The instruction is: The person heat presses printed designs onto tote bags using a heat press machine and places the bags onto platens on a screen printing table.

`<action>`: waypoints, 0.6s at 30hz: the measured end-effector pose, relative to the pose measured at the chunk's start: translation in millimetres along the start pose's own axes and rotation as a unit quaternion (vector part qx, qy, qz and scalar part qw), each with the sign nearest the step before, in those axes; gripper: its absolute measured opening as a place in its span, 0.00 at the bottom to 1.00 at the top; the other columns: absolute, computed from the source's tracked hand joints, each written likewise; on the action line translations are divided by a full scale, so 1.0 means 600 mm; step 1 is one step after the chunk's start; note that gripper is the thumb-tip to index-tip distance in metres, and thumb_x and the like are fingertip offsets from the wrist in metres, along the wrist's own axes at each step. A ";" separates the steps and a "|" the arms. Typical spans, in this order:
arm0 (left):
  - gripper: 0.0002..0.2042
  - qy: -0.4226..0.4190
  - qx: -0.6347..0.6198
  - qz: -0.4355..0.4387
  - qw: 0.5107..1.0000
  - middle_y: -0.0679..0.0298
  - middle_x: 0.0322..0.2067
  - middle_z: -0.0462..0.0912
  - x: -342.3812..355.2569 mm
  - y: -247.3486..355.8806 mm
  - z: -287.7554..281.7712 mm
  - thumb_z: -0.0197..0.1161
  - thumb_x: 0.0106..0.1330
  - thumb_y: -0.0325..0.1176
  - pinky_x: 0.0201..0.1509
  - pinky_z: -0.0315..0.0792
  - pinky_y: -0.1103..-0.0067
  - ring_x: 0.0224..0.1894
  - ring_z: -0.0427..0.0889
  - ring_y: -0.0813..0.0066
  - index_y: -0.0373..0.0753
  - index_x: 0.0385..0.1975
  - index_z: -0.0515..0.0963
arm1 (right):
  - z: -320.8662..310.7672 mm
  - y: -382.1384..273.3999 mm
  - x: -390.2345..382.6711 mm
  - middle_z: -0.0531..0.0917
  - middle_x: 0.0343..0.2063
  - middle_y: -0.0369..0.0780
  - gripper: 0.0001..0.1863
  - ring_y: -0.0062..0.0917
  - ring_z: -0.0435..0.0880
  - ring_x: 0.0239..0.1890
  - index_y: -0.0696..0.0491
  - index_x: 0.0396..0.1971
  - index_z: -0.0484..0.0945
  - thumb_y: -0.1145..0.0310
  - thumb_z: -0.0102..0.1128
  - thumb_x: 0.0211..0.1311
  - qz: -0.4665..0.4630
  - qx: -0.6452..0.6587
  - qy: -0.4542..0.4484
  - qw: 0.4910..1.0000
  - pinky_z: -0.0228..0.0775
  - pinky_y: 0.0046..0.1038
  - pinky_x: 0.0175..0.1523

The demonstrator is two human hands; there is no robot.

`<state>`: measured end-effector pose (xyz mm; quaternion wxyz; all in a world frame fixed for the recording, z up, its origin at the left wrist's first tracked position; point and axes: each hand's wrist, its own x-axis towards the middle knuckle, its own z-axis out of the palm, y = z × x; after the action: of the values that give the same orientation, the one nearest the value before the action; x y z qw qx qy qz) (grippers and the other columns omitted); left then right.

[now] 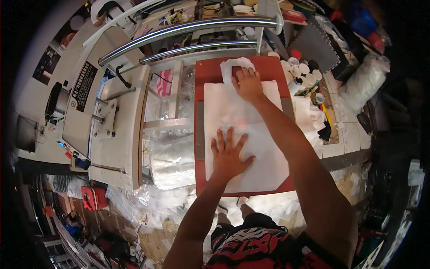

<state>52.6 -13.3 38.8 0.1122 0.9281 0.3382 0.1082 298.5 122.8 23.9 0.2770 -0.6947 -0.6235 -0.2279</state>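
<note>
A large white sheet (262, 152) lies over a dark red board (210, 71), with a faint pinkish patch showing near its middle. My left hand (228, 154) presses flat on the sheet, fingers spread. At the sheet's far edge my right hand (247, 84) rests palm down, its fingers slightly bent and apart. Those fingertips reach onto a smaller white piece (226, 67) on the board's far end, where red shows inside its outline. What lies under the right palm is hidden. A grey strip (200, 130) shows along the board's left side.
Left of the board stands a white machine (114, 152) with a metal frame. Steel bars (192, 31) cross beyond it. Several white cups and tubs (304, 74) crowd the right side, near crumpled white paper (313, 114). A red case (95, 198) sits at lower left.
</note>
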 end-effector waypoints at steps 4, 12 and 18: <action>0.37 -0.008 0.004 -0.010 1.000 0.49 0.68 0.53 -0.005 -0.005 -0.009 0.62 0.53 0.62 0.66 0.46 0.40 0.70 0.44 0.33 0.58 0.65 0.65 | -0.104 -0.052 -0.062 0.75 0.36 0.45 0.10 0.40 0.73 0.40 0.55 0.35 0.73 0.66 0.59 0.56 0.030 0.140 -0.057 0.988 0.66 0.44 0.43; 0.36 -0.026 -0.026 0.030 0.999 0.55 0.66 0.61 0.046 -0.045 -0.024 0.63 0.55 0.55 0.68 0.53 0.49 0.69 0.55 0.45 0.46 0.63 0.66 | -0.216 -0.080 -0.228 0.72 0.47 0.46 0.25 0.40 0.71 0.51 0.59 0.47 0.75 0.65 0.64 0.48 -0.008 0.146 -0.250 0.957 0.69 0.38 0.55; 0.43 -0.095 -0.030 0.113 0.989 0.57 0.66 0.61 0.060 -0.072 -0.022 0.72 0.48 0.53 0.68 0.58 0.55 0.69 0.57 0.49 0.45 0.65 0.63 | -0.236 -0.076 -0.204 0.71 0.51 0.46 0.36 0.42 0.71 0.52 0.59 0.54 0.72 0.63 0.71 0.42 0.019 0.133 -0.396 0.908 0.70 0.37 0.57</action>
<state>49.6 44.3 43.4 0.1585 0.9627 0.2152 0.0414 243.1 -59.3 52.6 0.1013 -0.6962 -0.6932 0.1568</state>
